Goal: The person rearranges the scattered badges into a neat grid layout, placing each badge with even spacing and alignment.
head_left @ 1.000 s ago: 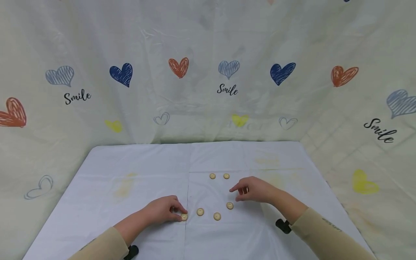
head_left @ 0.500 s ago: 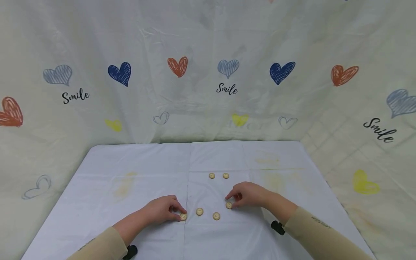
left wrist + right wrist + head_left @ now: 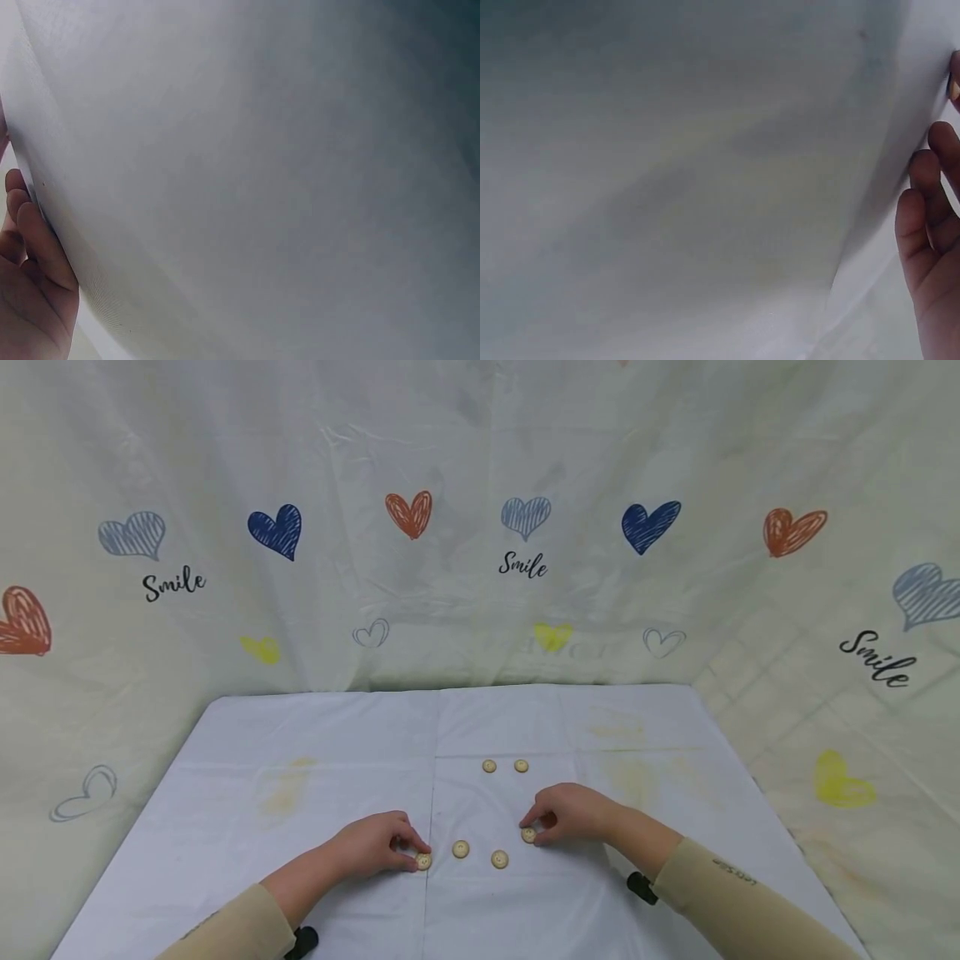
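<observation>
Several round tan buttons lie on a white-covered table (image 3: 300, 727). My left hand (image 3: 372, 845) pinches the leftmost button (image 3: 424, 862) between thumb and forefinger, down at the cloth. On the other side my right hand (image 3: 573, 814) pinches the rightmost button (image 3: 528, 835) by its edges. Between the two hands are a third button (image 3: 461, 849) and, slightly nearer the front, another button (image 3: 500, 859). The left wrist view shows curled fingers (image 3: 41, 240) against the cloth; the right wrist view shows fingers (image 3: 922, 195) beside the cloth, with a sliver of button at the edge.
Farther back on the table sit two more buttons, one at the left (image 3: 489, 766) and one at the right (image 3: 521, 766). A pale curtain (image 3: 465, 435) printed with hearts hangs behind the table and along its sides.
My right hand has come down and left onto the rightmost button and now pinches it. My left hand keeps its pinch on the leftmost button. The buttons stay in place.
</observation>
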Available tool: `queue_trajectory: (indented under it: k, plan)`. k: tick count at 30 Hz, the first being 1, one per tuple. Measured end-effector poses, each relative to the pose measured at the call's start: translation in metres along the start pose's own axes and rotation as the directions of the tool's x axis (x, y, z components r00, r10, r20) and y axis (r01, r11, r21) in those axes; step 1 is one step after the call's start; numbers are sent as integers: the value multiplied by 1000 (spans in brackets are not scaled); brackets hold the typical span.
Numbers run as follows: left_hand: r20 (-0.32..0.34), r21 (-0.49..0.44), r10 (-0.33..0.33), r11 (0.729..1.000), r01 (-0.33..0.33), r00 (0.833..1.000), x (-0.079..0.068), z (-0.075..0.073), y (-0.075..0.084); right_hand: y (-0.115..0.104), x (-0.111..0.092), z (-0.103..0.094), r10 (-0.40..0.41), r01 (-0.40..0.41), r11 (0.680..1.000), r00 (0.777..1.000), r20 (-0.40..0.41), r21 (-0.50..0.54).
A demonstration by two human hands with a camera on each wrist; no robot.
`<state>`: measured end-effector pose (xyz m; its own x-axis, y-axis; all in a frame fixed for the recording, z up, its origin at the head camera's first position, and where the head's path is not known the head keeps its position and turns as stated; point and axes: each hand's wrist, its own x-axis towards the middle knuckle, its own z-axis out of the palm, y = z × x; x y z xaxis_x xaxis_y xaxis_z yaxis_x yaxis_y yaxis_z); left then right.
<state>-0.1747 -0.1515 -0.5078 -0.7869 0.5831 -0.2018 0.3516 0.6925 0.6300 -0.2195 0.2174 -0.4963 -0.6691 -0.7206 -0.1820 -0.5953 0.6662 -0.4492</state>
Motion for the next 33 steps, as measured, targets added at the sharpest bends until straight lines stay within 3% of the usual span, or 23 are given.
queue_trajectory:
  k: [7,11,16,25,33]
  plan:
    - [-4,-7,-7,1000,7,1000,0,0,-1,-1,1,1,-65,63,991,998,-13,-120]
    - [-5,-10,-9,1000,9,1000,0,0,-1,-4,1,-4,-75,71,988,997,-24,-137]
    - [-7,-4,1,1000,-1,1000,-1,0,-1,-6,-3,-11,-34,26,992,998,-59,-124]
    - [0,10,-2,1000,2,1000,1,1,-3,1,-5,-16,-37,26,993,994,-99,-112]
    - [3,12,-4,1000,4,1000,3,1,-6,14,-3,-26,60,-73,992,991,-116,-106]
